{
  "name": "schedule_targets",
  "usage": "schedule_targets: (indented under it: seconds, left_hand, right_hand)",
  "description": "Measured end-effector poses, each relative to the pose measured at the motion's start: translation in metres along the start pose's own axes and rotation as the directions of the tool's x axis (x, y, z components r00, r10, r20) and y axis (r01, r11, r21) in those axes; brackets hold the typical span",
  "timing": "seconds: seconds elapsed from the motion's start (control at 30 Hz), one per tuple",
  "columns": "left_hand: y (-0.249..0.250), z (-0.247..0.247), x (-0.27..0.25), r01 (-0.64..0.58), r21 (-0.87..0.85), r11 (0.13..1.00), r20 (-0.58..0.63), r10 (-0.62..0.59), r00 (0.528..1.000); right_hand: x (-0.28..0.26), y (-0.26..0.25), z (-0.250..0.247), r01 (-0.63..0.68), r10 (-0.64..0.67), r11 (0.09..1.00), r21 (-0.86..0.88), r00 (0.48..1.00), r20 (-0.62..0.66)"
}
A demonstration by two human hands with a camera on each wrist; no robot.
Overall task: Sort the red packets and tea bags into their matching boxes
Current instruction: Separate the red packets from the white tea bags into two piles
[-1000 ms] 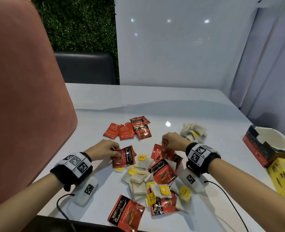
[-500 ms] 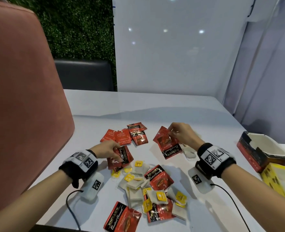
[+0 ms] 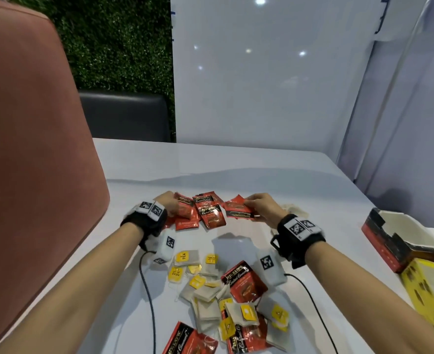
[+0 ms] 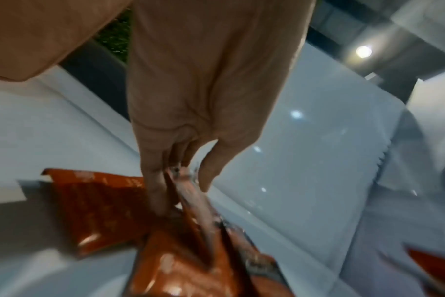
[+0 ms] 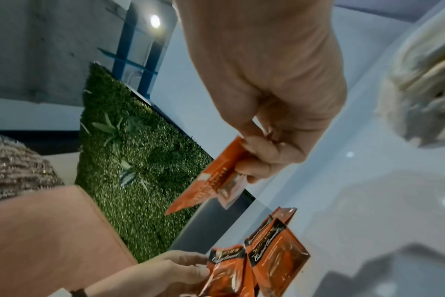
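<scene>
My left hand [image 3: 171, 205] pinches a red packet [image 4: 191, 201] by its edge at the left of a group of red packets [image 3: 209, 213] on the white table [image 3: 262, 169]. My right hand [image 3: 249, 204] grips a couple of red packets [image 5: 213, 180] just right of that group, held a little above the table. Nearer me lies a mixed heap of white tea bags with yellow tags [image 3: 205, 284] and more red packets [image 3: 245, 281]. The open red box [image 3: 384, 241] and the yellow box [image 3: 428, 290] stand at the right edge.
A second clump of tea bags [image 5: 419, 90] lies just beyond my right hand. A pink chair back [image 3: 32, 149] fills the left side. Cables [image 3: 149, 302] trail from both wrist units across the near table. A white wall panel stands behind the table.
Both hands left the mixed heap and moved to the far group of red packets. The left brought one packet, the right lifted a couple and swung them left.
</scene>
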State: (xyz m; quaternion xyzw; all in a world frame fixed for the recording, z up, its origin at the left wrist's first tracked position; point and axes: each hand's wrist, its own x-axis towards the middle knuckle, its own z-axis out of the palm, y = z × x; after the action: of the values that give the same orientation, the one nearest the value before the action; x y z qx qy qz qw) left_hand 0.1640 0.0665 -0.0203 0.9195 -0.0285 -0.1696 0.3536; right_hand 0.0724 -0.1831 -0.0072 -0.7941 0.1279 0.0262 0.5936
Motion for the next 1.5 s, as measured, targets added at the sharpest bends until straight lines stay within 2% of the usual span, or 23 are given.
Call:
schedule_targets:
  seconds: [0.1, 0.13, 0.27, 0.37, 0.43, 0.47, 0.53, 0.6, 0.67, 0.73, 0.8, 0.83, 0.9, 0.97, 1.07, 1.17, 1.27, 1.37, 1.5]
  left_hand:
    - [-0.005, 0.003, -0.007, -0.055, 0.242, 0.969, -0.166, 0.097, 0.981]
    - [-0.007, 0.000, -0.017, -0.093, 0.262, 0.961, -0.168, 0.141, 0.976]
    - [-0.023, -0.019, -0.081, -0.251, 0.143, 0.957, 0.042, 0.247, 0.968]
    - [-0.040, -0.020, -0.124, -0.321, 0.189, 0.928, 0.199, 0.284, 0.938]
    - [-0.045, -0.013, -0.137, -0.371, 0.241, 0.897, 0.278, 0.302, 0.912]
    - [-0.045, -0.008, -0.138, -0.404, 0.270, 0.874, 0.310, 0.318, 0.896]
    - [-0.043, 0.002, -0.131, -0.463, 0.323, 0.825, 0.384, 0.333, 0.861]
    - [-0.039, 0.017, -0.118, -0.501, 0.401, 0.766, 0.479, 0.291, 0.828]
    - [-0.033, 0.031, -0.107, -0.531, 0.520, 0.669, 0.540, 0.224, 0.811]
    - [-0.028, 0.040, -0.102, -0.547, 0.578, 0.606, 0.543, 0.215, 0.812]
    - [-0.026, 0.045, -0.098, -0.543, 0.554, 0.631, 0.513, 0.256, 0.820]
    - [-0.027, 0.048, -0.097, -0.532, 0.532, 0.659, 0.490, 0.273, 0.828]
    - [-0.026, 0.050, -0.095, -0.526, 0.517, 0.675, 0.453, 0.305, 0.838]
    - [-0.024, 0.051, -0.095, -0.524, 0.549, 0.651, 0.445, 0.303, 0.843]
    - [-0.020, 0.046, -0.093, -0.526, 0.582, 0.621, 0.446, 0.298, 0.844]
    - [-0.022, 0.042, -0.087, -0.500, 0.585, 0.638, 0.393, 0.317, 0.863]
    - [-0.022, 0.034, -0.085, -0.482, 0.526, 0.700, 0.331, 0.354, 0.875]
    - [-0.017, 0.019, -0.088, -0.456, 0.386, 0.802, 0.233, 0.393, 0.889]
    - [0.013, 0.002, -0.096, -0.438, 0.176, 0.882, 0.158, 0.414, 0.897]
  right_hand:
    - [0.025, -0.012, 0.017, -0.010, 0.011, 1.000, -0.001, 0.999, 0.040]
    - [0.032, -0.017, 0.023, -0.009, 0.009, 1.000, -0.001, 0.998, 0.064]
    - [0.050, -0.035, 0.050, 0.007, -0.004, 0.999, -0.033, 0.996, 0.085]
    - [0.065, -0.035, 0.068, -0.021, 0.026, 0.997, -0.068, 0.996, 0.080]
    - [0.069, -0.028, 0.079, -0.003, 0.033, 0.971, -0.240, 0.992, 0.119]
    - [0.063, -0.027, 0.081, 0.036, 0.019, 0.914, -0.404, 0.991, 0.132]
    - [0.051, -0.027, 0.083, 0.161, -0.078, 0.699, -0.697, 0.986, 0.150]
    - [0.032, -0.029, 0.082, 0.276, -0.158, 0.546, -0.791, 0.961, 0.226]
    - [0.013, -0.031, 0.079, 0.362, -0.131, 0.440, -0.822, 0.931, 0.340]
    - [-0.008, -0.028, 0.075, 0.388, 0.035, 0.411, -0.825, 0.897, 0.440]
    - [-0.031, -0.020, 0.076, 0.385, 0.180, 0.408, -0.828, 0.855, 0.486]
    - [-0.041, -0.012, 0.078, 0.385, 0.215, 0.383, -0.839, 0.847, 0.487]
    - [-0.051, 0.004, 0.083, 0.377, 0.193, 0.341, -0.861, 0.869, 0.456]
    - [-0.053, 0.014, 0.086, 0.332, 0.159, 0.391, -0.859, 0.895, 0.418]
    - [-0.049, 0.017, 0.086, 0.236, 0.201, 0.571, -0.786, 0.889, 0.412]
    - [-0.047, 0.019, 0.086, 0.211, 0.142, 0.666, -0.716, 0.906, 0.399]
    - [-0.046, 0.019, 0.076, 0.180, 0.040, 0.794, -0.580, 0.938, 0.345]
    - [-0.046, 0.014, 0.050, 0.138, -0.036, 0.938, -0.318, 0.952, 0.305]
    - [-0.053, 0.000, -0.005, 0.132, -0.117, 0.991, -0.032, 0.951, 0.286]
